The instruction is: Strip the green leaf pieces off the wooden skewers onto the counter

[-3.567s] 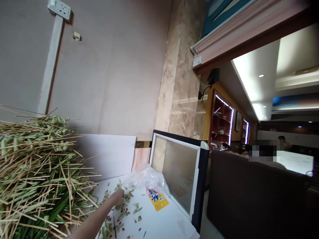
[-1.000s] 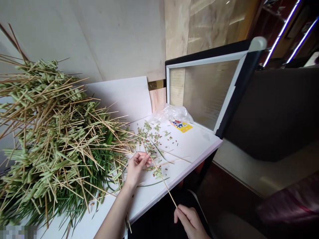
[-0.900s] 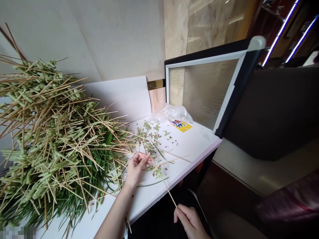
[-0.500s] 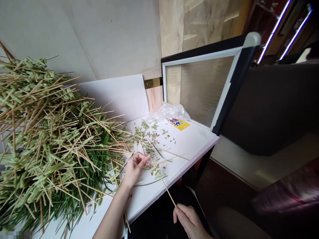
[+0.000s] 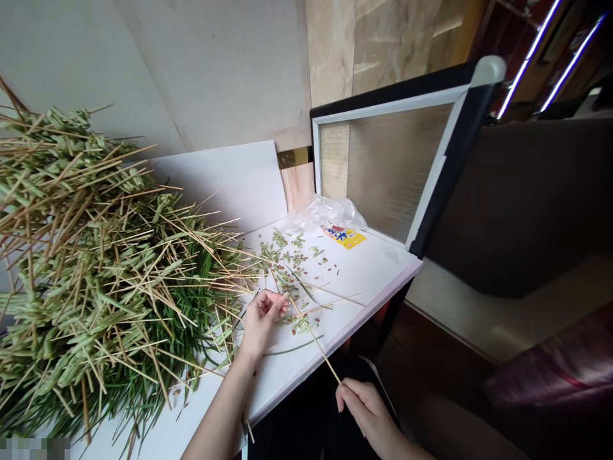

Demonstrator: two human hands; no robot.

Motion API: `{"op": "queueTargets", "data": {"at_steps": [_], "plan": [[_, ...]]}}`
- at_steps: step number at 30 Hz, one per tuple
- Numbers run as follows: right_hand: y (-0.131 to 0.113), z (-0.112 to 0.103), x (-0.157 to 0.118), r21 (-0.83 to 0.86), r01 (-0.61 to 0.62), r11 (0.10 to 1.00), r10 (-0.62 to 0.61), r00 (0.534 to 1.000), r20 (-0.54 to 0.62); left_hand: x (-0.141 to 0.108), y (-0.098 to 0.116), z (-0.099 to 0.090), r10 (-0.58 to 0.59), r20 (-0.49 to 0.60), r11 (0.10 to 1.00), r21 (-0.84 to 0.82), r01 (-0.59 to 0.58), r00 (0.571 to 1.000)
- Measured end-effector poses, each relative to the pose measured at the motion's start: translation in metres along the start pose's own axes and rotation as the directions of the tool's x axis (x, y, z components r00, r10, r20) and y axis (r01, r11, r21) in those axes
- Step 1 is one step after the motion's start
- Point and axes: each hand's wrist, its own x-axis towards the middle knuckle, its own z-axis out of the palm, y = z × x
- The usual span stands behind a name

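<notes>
My right hand (image 5: 366, 409) grips the blunt end of a thin wooden skewer (image 5: 318, 345), fingers closed round it. The skewer slants up and left across the table edge, its far tip beside the fingers of my left hand (image 5: 263, 313). That hand is pinched, with a small pale green piece (image 5: 286, 297) at the thumb and fingertip; whether the skewer tip pierces it I cannot tell. Small green pieces (image 5: 301, 322) and brown bits lie just past the fingers on the white table (image 5: 349, 281).
A tall heap of skewers threaded with green vegetable pieces (image 5: 96, 255) fills the left side, long green leaves beneath. Loose skewers (image 5: 330, 292) lie near the scattered bits. At the back are a clear plastic bag (image 5: 325, 214) with a yellow label and a framed glass panel (image 5: 393, 172).
My right hand has risen slightly and moved a little to the right with the skewer. My left hand stays pinched in nearly the same place.
</notes>
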Motion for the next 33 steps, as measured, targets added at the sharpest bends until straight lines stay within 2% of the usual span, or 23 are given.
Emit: {"op": "queueTargets", "data": {"at_steps": [5,7,9,11,13,15,17,21,23,26,30,33], "plan": [[0.001,0.000,0.001,-0.037,0.013,0.999,-0.014,0.999,-0.045,0.000,0.003,0.003,0.010,-0.012,1.000,-0.029,-0.010,1.000],[0.002,0.000,0.000,0.030,-0.014,0.999,0.015,0.999,-0.039,-0.001,0.004,0.003,0.007,-0.009,1.000,-0.013,-0.007,1.000],[0.003,-0.001,0.002,0.224,-0.105,0.969,0.100,0.994,0.033,-0.001,0.004,0.002,0.011,-0.006,1.000,0.007,-0.011,1.000],[0.002,-0.005,0.004,0.399,-0.211,0.892,0.165,0.975,0.147,0.000,0.003,0.000,0.014,-0.005,1.000,0.024,-0.014,1.000],[0.000,-0.011,0.009,0.458,-0.254,0.852,0.172,0.962,0.213,0.001,0.003,-0.002,0.006,-0.006,1.000,0.027,-0.006,1.000],[-0.002,-0.017,0.013,0.428,-0.243,0.871,0.164,0.963,0.214,0.002,0.002,-0.003,-0.006,-0.004,1.000,0.026,0.007,1.000],[-0.003,-0.020,0.015,0.360,-0.197,0.912,0.150,0.977,0.153,0.002,0.001,-0.002,-0.016,0.000,0.999,0.036,0.016,1.000],[-0.003,-0.020,0.013,0.190,-0.043,0.981,0.059,0.995,-0.080,0.000,0.002,0.002,-0.042,0.030,0.996,0.083,0.039,0.999],[-0.004,-0.018,0.011,0.136,0.002,0.991,0.015,0.992,-0.122,-0.001,0.003,0.004,-0.041,0.043,0.994,0.099,0.036,0.998],[-0.004,-0.017,0.011,0.219,-0.046,0.975,0.052,0.998,-0.022,-0.002,0.006,0.005,0.003,0.023,0.994,0.113,-0.005,1.000],[-0.004,-0.021,0.014,0.454,-0.212,0.865,0.139,0.972,0.188,-0.003,0.008,0.003,0.075,-0.006,0.991,0.116,-0.074,0.997],[-0.006,-0.024,0.015,0.565,-0.257,0.784,0.143,0.961,0.238,-0.005,0.005,0.005,0.087,0.026,0.982,0.169,-0.090,0.996]]}}
